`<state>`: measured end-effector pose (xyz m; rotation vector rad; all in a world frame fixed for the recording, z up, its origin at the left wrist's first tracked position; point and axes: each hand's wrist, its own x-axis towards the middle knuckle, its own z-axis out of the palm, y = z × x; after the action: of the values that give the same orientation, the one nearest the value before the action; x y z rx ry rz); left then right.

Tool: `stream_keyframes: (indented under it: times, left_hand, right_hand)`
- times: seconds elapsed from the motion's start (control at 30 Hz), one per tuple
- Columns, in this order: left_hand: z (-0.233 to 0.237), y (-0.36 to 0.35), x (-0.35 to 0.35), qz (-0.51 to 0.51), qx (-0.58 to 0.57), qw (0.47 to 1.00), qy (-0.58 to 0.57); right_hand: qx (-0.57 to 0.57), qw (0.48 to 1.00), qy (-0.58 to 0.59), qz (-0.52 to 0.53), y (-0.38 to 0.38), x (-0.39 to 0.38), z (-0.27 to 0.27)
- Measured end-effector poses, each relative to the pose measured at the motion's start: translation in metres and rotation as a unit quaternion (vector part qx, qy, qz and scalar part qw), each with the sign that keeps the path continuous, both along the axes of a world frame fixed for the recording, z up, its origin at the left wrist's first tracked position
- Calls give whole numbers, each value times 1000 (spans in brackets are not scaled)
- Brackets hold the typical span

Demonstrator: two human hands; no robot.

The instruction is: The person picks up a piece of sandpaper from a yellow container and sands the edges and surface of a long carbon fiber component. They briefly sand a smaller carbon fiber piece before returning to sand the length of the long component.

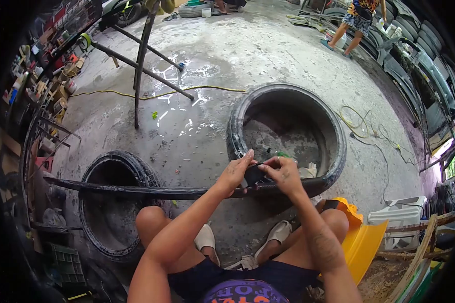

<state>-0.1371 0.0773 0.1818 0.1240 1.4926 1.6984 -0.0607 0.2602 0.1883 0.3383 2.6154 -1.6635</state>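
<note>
A long, dark, curved strip (187, 191) lies across two tires, over the left tire (88, 222) and the near rim of the larger right tire (337, 146). Both hands meet above its right part. Between them is a small dark piece (254, 174), perhaps a sheet or pad. My left hand (236, 172) has its fingers closed on the left side of this piece, thumb up. The fingers of my right hand (283, 174) pinch its upper right edge. What the piece is made of cannot be made out.
A metal stand (142, 65) rises at the upper left. Cables (207, 87) run over the floor. Another person (356, 22) stands at the upper right near stacked tires. A yellow panel (361, 247) and a white plastic stool (397, 217) are at the right.
</note>
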Motion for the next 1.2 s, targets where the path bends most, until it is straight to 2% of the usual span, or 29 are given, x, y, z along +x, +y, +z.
stream_keyframes:
  times: [0.07, 0.1, 0.13, 0.17, 0.2, 0.27, 0.33, 0.37, 0.43, 0.47, 0.5, 0.53, 0.63, 0.73, 0.97, 1.07, 1.1, 1.13, 1.2]
  left_hand:
    - [9, -17, 1, -8, -59, 998, -9]
    - [-3, -24, -3, 0, -79, 997, 7]
    - [-8, -33, -6, -4, -78, 997, 5]
    - [-12, -40, -12, 17, -69, 997, 0]
    - [-15, -45, -18, 38, -60, 997, -4]
    - [-25, -49, -24, 67, -43, 997, 9]
    - [-21, -51, -30, 61, -44, 992, 99]
    - [-26, -51, -32, 62, -47, 992, 100]
    - [-34, -45, -31, 68, -67, 971, 221]
    - [-39, -41, -27, 69, -69, 971, 220]
    - [-35, -35, -21, 74, -23, 976, 204]
    - [-29, -31, -15, 78, 24, 979, 188]
    - [-13, -24, -5, 41, 45, 984, 165]
    - [-20, -21, -9, 32, 51, 986, 154]
    - [-26, -17, -5, 45, 45, 980, 187]
    - [-25, -22, -7, -2, 41, 981, 187]
    - [-20, -24, -9, -37, 47, 986, 155]
    - [-15, -26, -10, -71, 53, 988, 123]
    - [-8, -28, -11, -65, 52, 990, 112]
  right_hand:
    - [-36, 999, 29, -27, -14, 1, -15]
    - [-106, 991, 42, -69, -17, 2, -22]
    - [-174, 977, 55, -114, -19, 4, -24]
    - [-124, 982, 61, -132, -16, 1, -22]
    - [-119, 981, 63, -137, -10, -4, -22]
    - [-235, 953, 69, -180, -2, -6, -25]
    - [-269, 945, 43, -180, 0, -7, -21]
    - [-307, 934, 21, -181, -2, -9, -18]
    - [-348, 920, -4, -181, -6, -11, -18]
    - [-368, 914, -10, -171, -9, -11, -18]
    - [-387, 908, -17, -160, -10, -12, -19]
    - [-389, 907, -18, -158, -12, -13, -22]
    - [-375, 914, 11, -152, -16, -14, -29]
    - [-393, 906, 16, -159, -15, -10, -23]
    - [-403, 904, -63, -131, -11, -5, -16]
    - [-437, 883, -93, -144, -5, -5, -23]
    - [-453, 870, -108, -161, -4, -5, -24]
    - [-453, 870, -107, -162, -2, -5, -27]
    - [-428, 891, -65, -133, 0, -5, -26]
